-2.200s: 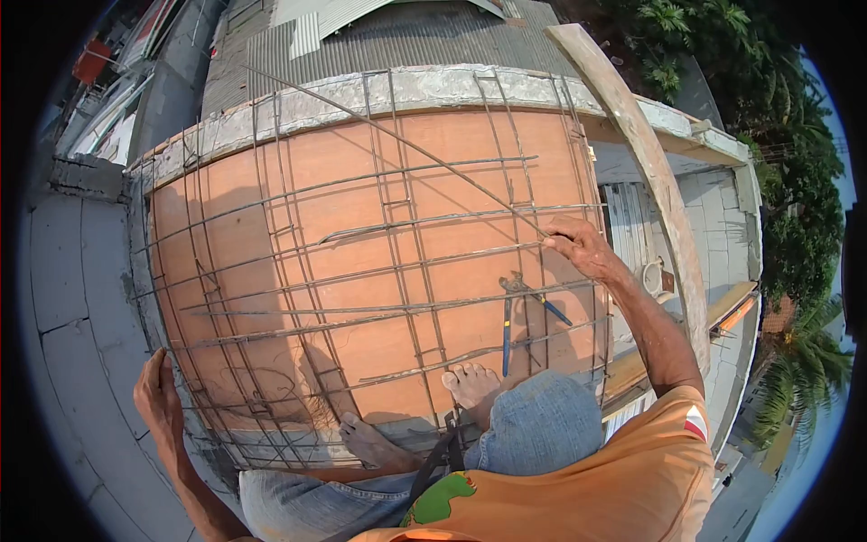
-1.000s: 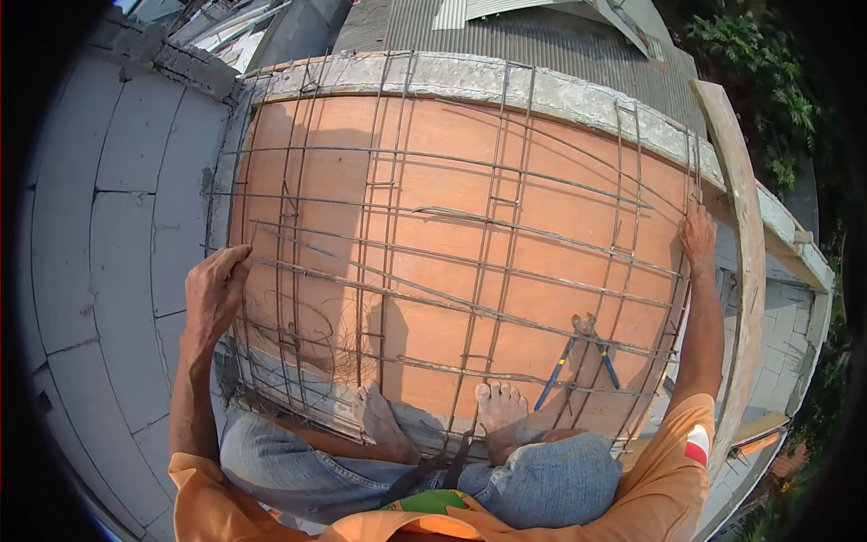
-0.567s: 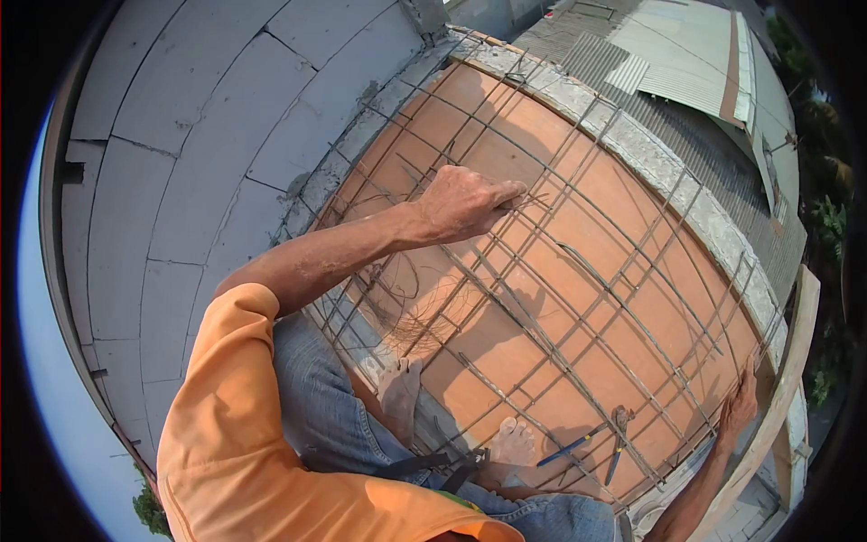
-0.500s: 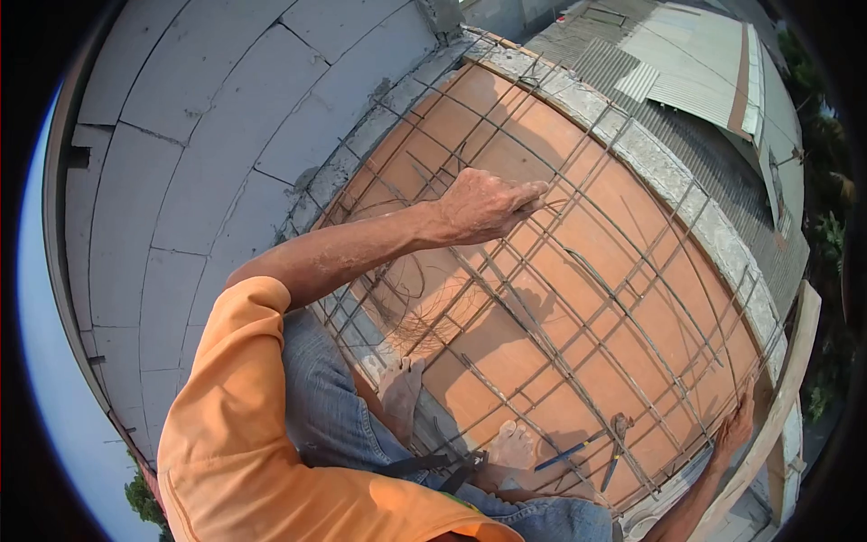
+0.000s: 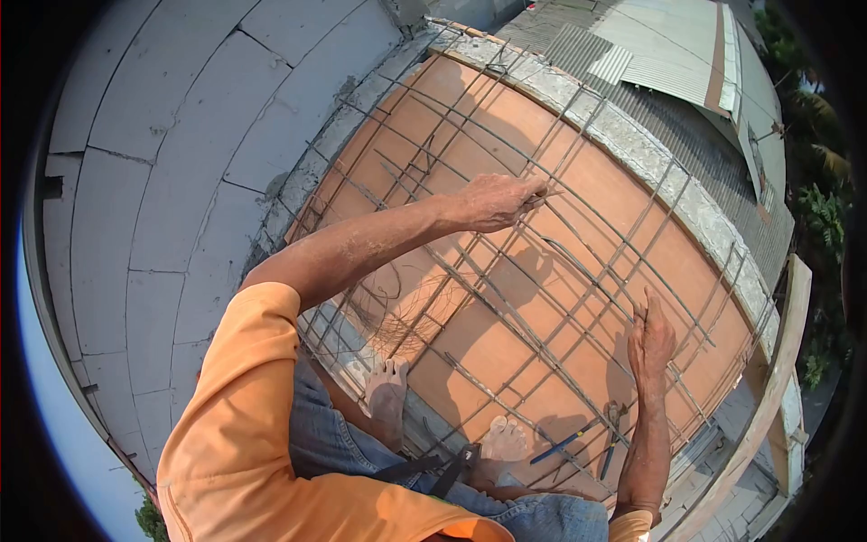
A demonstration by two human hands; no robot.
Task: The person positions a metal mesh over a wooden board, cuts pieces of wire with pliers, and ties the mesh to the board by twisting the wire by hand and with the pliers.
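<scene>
My left hand (image 5: pixel 501 200) is closed over the upper middle of the rebar grid (image 5: pixel 533 334), its fingers pinching what looks like a thin tie wire; only the ends of it poke out past the fingertips. To the right, my right hand (image 5: pixel 652 341) hovers over or touches the bars, index finger stretched out and the other fingers partly curled, with nothing visible in it. Below it, rusty-headed pincers (image 5: pixel 616 420) lie on the grid. A slim blue length (image 5: pixel 564 447) beside them may be one of their handles.
Orange-brown panels (image 5: pixel 470 343) lie under the grid. A tangle of thin wire (image 5: pixel 397 316) rests near my feet. A grey block wall (image 5: pixel 172 181) rises at left. Rough concrete edging (image 5: pixel 623 131) runs along the far side; a wooden plank (image 5: pixel 768 397) stands at right. Corrugated roofs lie beyond.
My right hand has come in from the grid's right edge to over the bars. My left hand stays closed at nearly the same place. The view has shifted slightly.
</scene>
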